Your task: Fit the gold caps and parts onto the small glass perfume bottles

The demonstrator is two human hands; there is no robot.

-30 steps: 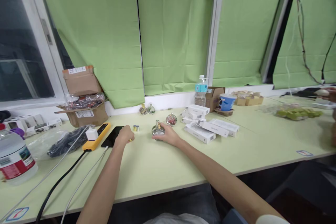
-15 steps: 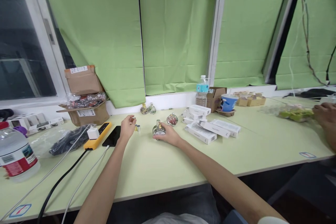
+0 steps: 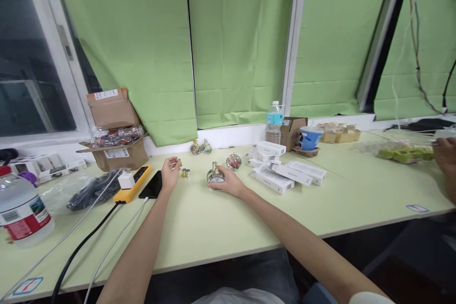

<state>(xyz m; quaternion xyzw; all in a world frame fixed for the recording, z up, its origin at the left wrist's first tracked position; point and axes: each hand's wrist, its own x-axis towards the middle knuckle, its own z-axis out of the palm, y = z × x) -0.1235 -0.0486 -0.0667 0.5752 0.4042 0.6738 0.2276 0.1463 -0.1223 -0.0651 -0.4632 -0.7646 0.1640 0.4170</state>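
Observation:
My right hand (image 3: 227,182) rests on the pale green table (image 3: 221,228), fingers wrapped round a small round glass perfume bottle (image 3: 214,174) with a gold neck. My left hand (image 3: 170,171) is lifted a little off the table and pinches a small gold cap (image 3: 178,162) between its fingertips. Two more gold caps (image 3: 185,173) stand on the table just right of that hand. Another round bottle with pink contents (image 3: 233,161) sits behind the held one. Two small bottles (image 3: 200,147) stand by the window sill.
Left of my hands lie a black phone (image 3: 152,185), a yellow power strip (image 3: 132,184), cables and a dark bag (image 3: 93,190). A cardboard box (image 3: 114,128) and water bottles (image 3: 273,123) stand at the back. White boxes (image 3: 285,171) lie on the right. Another person's hand (image 3: 443,152) is at far right.
My left hand rose from the table near the phone, picked up a small gold cap and now holds it raised. The right hand stayed on the bottle. The other person's hand shifted.

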